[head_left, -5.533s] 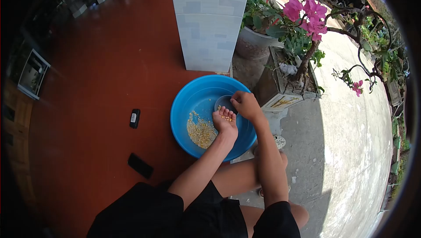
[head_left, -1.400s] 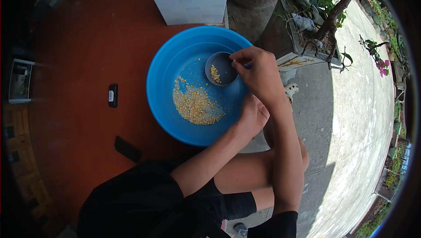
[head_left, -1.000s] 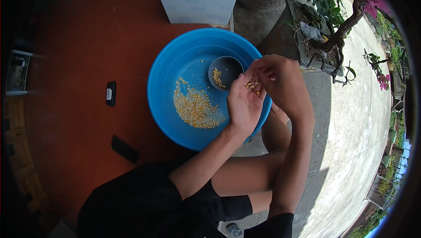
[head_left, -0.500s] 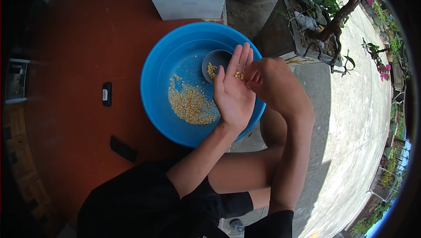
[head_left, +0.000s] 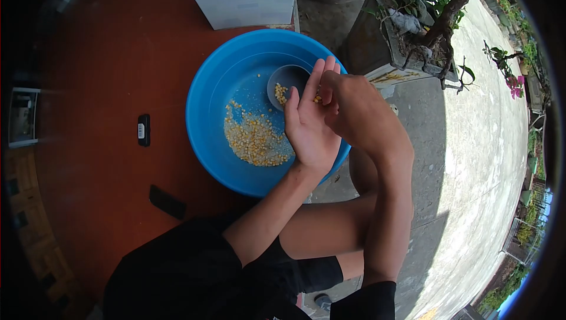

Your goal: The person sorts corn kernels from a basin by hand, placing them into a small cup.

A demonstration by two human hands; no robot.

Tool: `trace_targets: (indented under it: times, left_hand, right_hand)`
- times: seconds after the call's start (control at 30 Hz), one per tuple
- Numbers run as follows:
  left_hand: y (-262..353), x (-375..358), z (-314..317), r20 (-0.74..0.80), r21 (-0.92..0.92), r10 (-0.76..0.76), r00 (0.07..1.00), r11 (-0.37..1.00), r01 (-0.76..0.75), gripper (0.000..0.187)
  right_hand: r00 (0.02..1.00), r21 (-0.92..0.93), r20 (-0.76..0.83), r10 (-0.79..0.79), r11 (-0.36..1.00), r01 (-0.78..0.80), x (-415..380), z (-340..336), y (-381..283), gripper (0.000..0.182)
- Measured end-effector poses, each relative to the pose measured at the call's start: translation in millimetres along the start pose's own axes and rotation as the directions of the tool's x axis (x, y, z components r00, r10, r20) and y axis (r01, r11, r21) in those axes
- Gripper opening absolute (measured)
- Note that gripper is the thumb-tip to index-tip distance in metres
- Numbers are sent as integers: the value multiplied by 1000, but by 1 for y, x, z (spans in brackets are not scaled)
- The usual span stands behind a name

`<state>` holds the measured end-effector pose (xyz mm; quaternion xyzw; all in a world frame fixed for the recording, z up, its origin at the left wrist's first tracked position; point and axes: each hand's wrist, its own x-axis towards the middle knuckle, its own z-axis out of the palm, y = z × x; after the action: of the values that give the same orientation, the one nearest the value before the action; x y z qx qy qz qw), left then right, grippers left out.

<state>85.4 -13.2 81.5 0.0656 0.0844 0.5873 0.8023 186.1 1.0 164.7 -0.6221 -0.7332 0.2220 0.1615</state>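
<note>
One left hand (head_left: 315, 134) holding perhaps several kernels (head_left: 317, 99), right hand (head_left: 364, 111) above

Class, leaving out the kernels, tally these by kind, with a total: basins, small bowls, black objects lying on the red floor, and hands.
Blue basin: 1
Small bowl: 1
Black objects: 2 (labelled one, plain one)
Hands: 2 (left hand, right hand)
Total: 6

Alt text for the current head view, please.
A person's open left hand holds a few yellow kernels, the right hand curled over them, above a blue basin containing more kernels and a small bowl, beside a potted plant.
</note>
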Motion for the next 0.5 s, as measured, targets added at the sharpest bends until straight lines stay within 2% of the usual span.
trace_targets:
  times: [0.07,0.17,0.27,0.37,0.5]
  left_hand:
    - [2,1,1,-7,3,-6,1000,1000,6,77]
    - [2,1,0,-53,-30,-5,999,1000,3,76]
    - [3,1,2,-28,0,15,999,1000,-15,76]
    - [3,0,4,-6,3,25,1000,1000,-25,76]
    - [5,3,2,26,9,32,999,999,-32,76]
  right_hand:
    - [999,51,-34,-1,999,2,0,-1,3,21]
    - [1000,51,-4,13,999,-13,4,-3,3,22]
    - [1000,2,14,11,1000,-11,3,3,0,23]
    - [998,-57,-49,-41,998,38,3,8,-2,23]
    - [997,87,-33,-64,994,66,8,-6,-6,21]
